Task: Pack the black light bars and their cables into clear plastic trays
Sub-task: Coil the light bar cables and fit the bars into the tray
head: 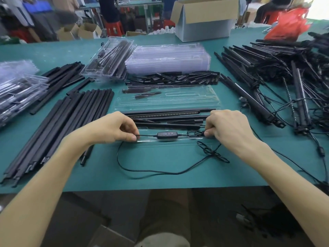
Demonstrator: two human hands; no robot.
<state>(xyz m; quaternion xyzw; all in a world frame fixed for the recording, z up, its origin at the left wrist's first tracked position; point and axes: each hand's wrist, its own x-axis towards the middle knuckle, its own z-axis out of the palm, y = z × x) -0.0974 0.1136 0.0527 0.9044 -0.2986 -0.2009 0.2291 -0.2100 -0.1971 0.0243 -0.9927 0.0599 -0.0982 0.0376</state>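
Head view. The cable (pixel 147 171) is held taut between two grips. The left hand (pixel 114 127) pinches it between thumb and forefinger, with the other fingers curled. The right hand (pixel 229 127) pinches it between thumb and curled fingers, just beside a small coil of the same cable.

The inline controller (pixel 165 135) lies about midway between the two pinches, over the nearest channel of the clear plastic tray (pixel 170 141). Whether it is seated in the channel cannot be told. Just beyond the grips, between the two hands, the black light bars (pixel 169 113) lie lengthwise in the same tray.

From the left pinch the slack cable drops toward the person, curves in a wide loop across the green table (pixel 99 172) and rises to a tied bundle (pixel 212 154) just below the right hand.

Beyond the bars lies a clear tray section (pixel 167 102) carrying two small black pieces. Farther off are seen a row of short black parts (pixel 172 78) and a stack of empty trays (pixel 167 57). Outside the left hand lie plain black tubes (pixel 71 122). Outside the right hand is a heap of bars with tangled cables (pixel 284 68).
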